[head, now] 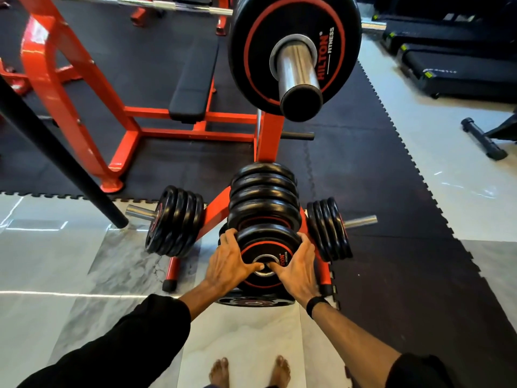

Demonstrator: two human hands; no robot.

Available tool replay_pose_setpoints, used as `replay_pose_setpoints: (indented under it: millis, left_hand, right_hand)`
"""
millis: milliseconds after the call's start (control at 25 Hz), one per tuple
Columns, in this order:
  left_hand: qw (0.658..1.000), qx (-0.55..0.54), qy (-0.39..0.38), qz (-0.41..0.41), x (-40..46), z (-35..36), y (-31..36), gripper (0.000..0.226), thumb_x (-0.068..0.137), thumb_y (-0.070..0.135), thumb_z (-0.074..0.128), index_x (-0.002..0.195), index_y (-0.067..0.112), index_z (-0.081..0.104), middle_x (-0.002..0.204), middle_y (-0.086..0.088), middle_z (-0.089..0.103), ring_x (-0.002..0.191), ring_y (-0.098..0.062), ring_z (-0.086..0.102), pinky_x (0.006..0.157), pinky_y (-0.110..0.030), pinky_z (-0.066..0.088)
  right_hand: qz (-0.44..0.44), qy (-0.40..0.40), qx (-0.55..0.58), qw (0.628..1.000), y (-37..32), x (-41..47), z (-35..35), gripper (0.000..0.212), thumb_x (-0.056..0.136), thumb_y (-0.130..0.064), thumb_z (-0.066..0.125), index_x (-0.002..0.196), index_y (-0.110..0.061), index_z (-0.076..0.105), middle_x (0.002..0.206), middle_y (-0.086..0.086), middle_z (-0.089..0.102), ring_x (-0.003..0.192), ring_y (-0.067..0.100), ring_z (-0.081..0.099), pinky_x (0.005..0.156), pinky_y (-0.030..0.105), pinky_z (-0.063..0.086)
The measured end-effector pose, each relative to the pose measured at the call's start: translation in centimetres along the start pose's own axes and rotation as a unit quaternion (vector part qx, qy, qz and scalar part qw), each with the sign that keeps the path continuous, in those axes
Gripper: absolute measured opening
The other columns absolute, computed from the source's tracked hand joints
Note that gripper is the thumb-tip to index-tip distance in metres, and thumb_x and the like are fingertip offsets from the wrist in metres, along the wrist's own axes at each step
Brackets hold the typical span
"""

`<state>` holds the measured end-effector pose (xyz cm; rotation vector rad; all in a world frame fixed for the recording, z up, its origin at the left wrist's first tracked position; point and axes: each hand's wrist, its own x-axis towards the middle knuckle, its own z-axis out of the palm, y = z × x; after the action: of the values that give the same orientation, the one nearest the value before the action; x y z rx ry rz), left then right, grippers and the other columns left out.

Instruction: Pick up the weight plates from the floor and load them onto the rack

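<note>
A black weight plate with a red ring (267, 242) stands at the near end of a row of several black plates (264, 191) on the orange rack's (215, 211) middle peg. My left hand (230, 261) grips its left rim, thumb at the metal centre hole. My right hand (296, 264) grips its right rim, thumb also at the hole. Below it another black plate (253, 302) lies flat on the floor. Side pegs hold more plates, on the left (174, 221) and on the right (330, 229).
A loaded barbell end (296, 63) with a large black plate juts out overhead above the rack. An orange bench frame (134, 113) with a black pad stands behind. A black slanted bar (64, 161) crosses on the left. Treadmills (453, 68) stand at far right. My bare feet (249, 371) are on the tile.
</note>
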<state>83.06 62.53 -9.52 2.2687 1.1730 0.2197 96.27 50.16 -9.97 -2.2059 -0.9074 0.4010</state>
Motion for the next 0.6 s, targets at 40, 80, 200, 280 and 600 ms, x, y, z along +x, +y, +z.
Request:
replay_pose_setpoints:
  millis: [40, 80, 200, 280, 600]
  left_hand:
    - [1.000, -0.001, -0.005, 0.004, -0.1, 0.1, -0.2, 0.107, 0.061, 0.058, 0.084, 0.140, 0.014, 0.026, 0.135, -0.007, 0.044, 0.117, -0.028, 0.056, 0.087, -0.039, 0.053]
    - [1.000, -0.006, -0.008, 0.013, -0.1, 0.3, -0.5, 0.106, 0.061, 0.057, 0.084, 0.139, 0.015, 0.025, 0.134, -0.007, 0.044, 0.116, -0.027, 0.057, 0.086, -0.038, 0.054]
    - [0.999, -0.031, -0.013, 0.034, -0.2, 0.9, -1.4, 0.103, 0.064, 0.055, 0.083, 0.138, 0.016, 0.023, 0.131, -0.008, 0.045, 0.113, -0.026, 0.057, 0.083, -0.038, 0.056]
    - [0.999, -0.034, -0.003, 0.037, -0.4, 1.4, -1.8, 0.099, 0.066, 0.054, 0.082, 0.137, 0.017, 0.023, 0.128, -0.008, 0.047, 0.111, -0.025, 0.058, 0.083, -0.038, 0.056]
    - [0.994, -0.042, 0.029, 0.095, 0.0, 2.2, -2.7, 0.077, 0.082, 0.050, 0.070, 0.133, 0.021, 0.021, 0.124, -0.010, 0.045, 0.106, -0.024, 0.058, 0.080, -0.040, 0.057]
  right_hand:
    - [-0.004, 0.004, -0.002, 1.000, 0.0, -0.2, 0.1, 0.102, 0.067, -0.047, 0.084, 0.143, -0.010, 0.025, 0.136, 0.011, 0.035, 0.126, 0.027, 0.037, 0.106, 0.039, 0.039]
    - [-0.010, 0.011, -0.004, 1.000, 0.1, -0.3, 0.2, 0.103, 0.067, -0.050, 0.083, 0.143, -0.011, 0.025, 0.134, 0.011, 0.036, 0.124, 0.027, 0.039, 0.104, 0.040, 0.041]
    - [-0.023, 0.038, -0.002, 0.999, 0.4, -0.6, 0.8, 0.099, 0.068, -0.046, 0.084, 0.139, -0.021, 0.019, 0.125, 0.010, 0.037, 0.116, 0.023, 0.040, 0.098, 0.035, 0.043]
    - [-0.031, 0.051, 0.008, 0.998, 0.6, -0.7, 1.2, 0.093, 0.070, -0.038, 0.085, 0.135, -0.030, 0.018, 0.123, 0.009, 0.036, 0.113, 0.018, 0.037, 0.097, 0.030, 0.040]
    - [-0.040, 0.055, 0.062, 0.996, 2.3, -0.4, 2.2, 0.084, 0.078, -0.026, 0.078, 0.137, -0.024, 0.018, 0.131, 0.006, 0.032, 0.119, 0.017, 0.040, 0.100, 0.046, 0.047]
